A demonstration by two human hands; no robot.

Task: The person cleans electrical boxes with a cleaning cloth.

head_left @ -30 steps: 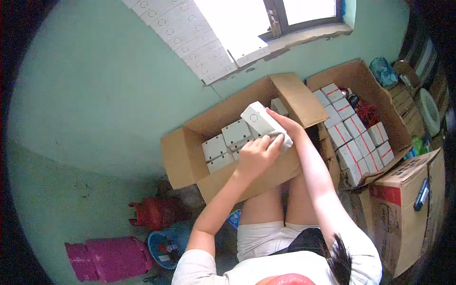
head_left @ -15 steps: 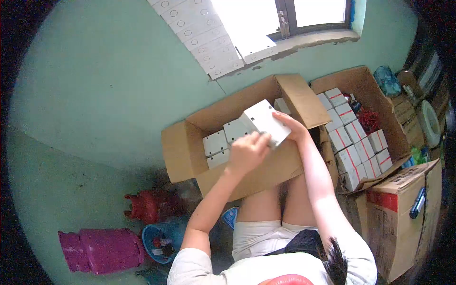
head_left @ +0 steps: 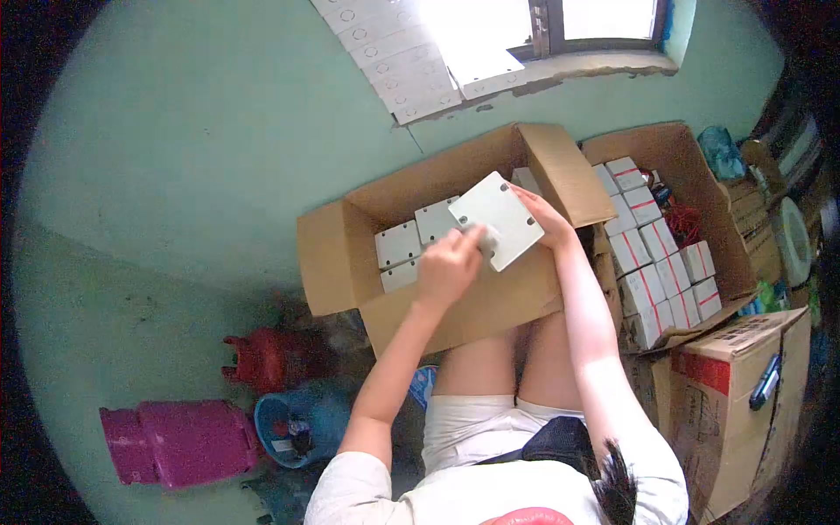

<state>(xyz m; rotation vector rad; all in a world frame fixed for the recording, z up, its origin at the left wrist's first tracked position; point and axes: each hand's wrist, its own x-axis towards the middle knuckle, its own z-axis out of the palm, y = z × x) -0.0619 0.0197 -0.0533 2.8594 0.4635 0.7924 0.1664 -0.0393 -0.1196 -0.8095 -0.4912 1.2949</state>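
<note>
A white square plastic box (head_left: 503, 214) with dark holes at its corners is held above the open cardboard box (head_left: 455, 324). My right hand (head_left: 544, 219) grips its right side, its broad face turned up toward me. My left hand (head_left: 449, 267) is closed at the near left edge of that face. Blur there hides what its fingers hold, if anything. Below, more white plastic boxes (head_left: 398, 245) sit in rows inside the cardboard box, partly covered by my hands and the held box.
To the right, another open carton (head_left: 731, 262) holds small white boxes (head_left: 661, 236) with red stripes. A closed carton (head_left: 700, 420) with a blue tool (head_left: 766, 382) on it stands nearer. Left are a pink gas cylinder (head_left: 179, 442), a red cylinder (head_left: 271, 359) and a blue bucket (head_left: 306, 420).
The held white box has tilted so that its broad face shows more fully. My left hand has shifted slightly left along it. The whole view has moved a little.
</note>
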